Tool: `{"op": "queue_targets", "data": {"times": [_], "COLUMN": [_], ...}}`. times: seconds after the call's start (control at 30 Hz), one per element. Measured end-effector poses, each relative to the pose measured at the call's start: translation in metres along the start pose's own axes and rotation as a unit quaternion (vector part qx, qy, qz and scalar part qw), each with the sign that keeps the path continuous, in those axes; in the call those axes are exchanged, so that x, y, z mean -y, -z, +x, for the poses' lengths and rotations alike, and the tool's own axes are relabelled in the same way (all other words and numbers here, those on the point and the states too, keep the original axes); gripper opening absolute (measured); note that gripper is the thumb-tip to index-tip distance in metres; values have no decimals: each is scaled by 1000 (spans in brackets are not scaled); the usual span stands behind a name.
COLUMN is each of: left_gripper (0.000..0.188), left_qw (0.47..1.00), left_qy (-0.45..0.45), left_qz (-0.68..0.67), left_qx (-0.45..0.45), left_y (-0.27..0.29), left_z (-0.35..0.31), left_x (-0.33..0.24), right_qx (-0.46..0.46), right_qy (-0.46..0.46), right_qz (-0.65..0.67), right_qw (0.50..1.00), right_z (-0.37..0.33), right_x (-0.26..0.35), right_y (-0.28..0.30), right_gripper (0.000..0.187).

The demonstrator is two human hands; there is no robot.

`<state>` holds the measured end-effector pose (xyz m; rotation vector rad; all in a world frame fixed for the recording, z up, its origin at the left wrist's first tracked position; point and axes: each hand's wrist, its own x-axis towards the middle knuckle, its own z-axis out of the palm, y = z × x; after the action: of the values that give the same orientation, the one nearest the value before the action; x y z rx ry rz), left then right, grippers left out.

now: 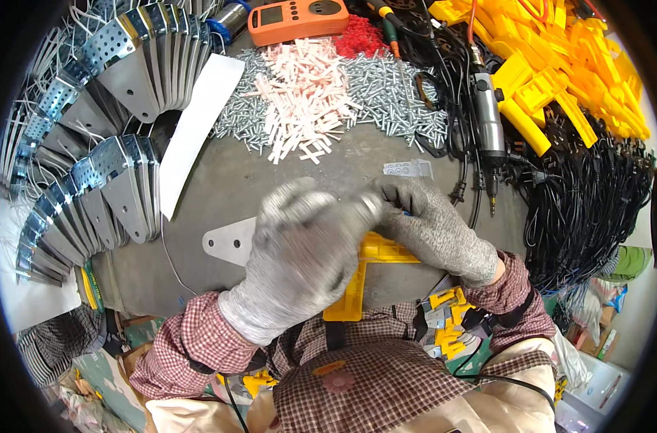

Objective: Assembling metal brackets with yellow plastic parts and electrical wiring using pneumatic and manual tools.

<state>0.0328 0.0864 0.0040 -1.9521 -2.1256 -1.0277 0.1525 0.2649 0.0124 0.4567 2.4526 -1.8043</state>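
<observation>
Both of my hands wear grey knit gloves and meet above the middle of the bench. My left hand (292,249) is smeared by motion; its fingers cannot be read. My right hand (440,234) has its fingers curled in at the left hand's fingertips, and what they grip is hidden. Just below the hands is a yellow plastic part (346,292), angled, with one arm running toward me and another passing beneath my right hand. A flat metal plate with holes (227,242) sticks out to the left from behind my left hand.
Metal brackets (130,86) with white wires stand in rows at left, beside a white strip (202,133). Screws (393,101), pale pink pieces (307,94) and an orange meter (298,22) lie at the back. An electric screwdriver (487,115), yellow parts (545,79) and black cables (581,195) fill the right.
</observation>
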Motion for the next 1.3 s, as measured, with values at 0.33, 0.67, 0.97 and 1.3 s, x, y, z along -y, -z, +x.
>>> {"op": "queue_targets", "data": {"times": [0.33, 0.67, 0.97, 1.3], "left_gripper": [18, 44, 21, 28], "left_qw": [981, 916, 983, 951], "left_qy": [100, 212, 94, 194], "left_qz": [-148, -336, -152, -240], "left_qx": [81, 61, 49, 18], "left_y": [8, 7, 8, 21], "left_z": [13, 15, 14, 6], "left_x": [3, 17, 15, 26], "right_qx": [6, -58, -25, -27], "right_qy": [76, 253, 39, 57], "right_qz": [-66, -374, -30, -55], "right_qw": [995, 890, 998, 996], "right_z": [-1, -8, 0, 9], "right_x": [-1, -1, -2, -5], "right_y": [7, 3, -2, 1], "right_gripper": [21, 30, 25, 8]}}
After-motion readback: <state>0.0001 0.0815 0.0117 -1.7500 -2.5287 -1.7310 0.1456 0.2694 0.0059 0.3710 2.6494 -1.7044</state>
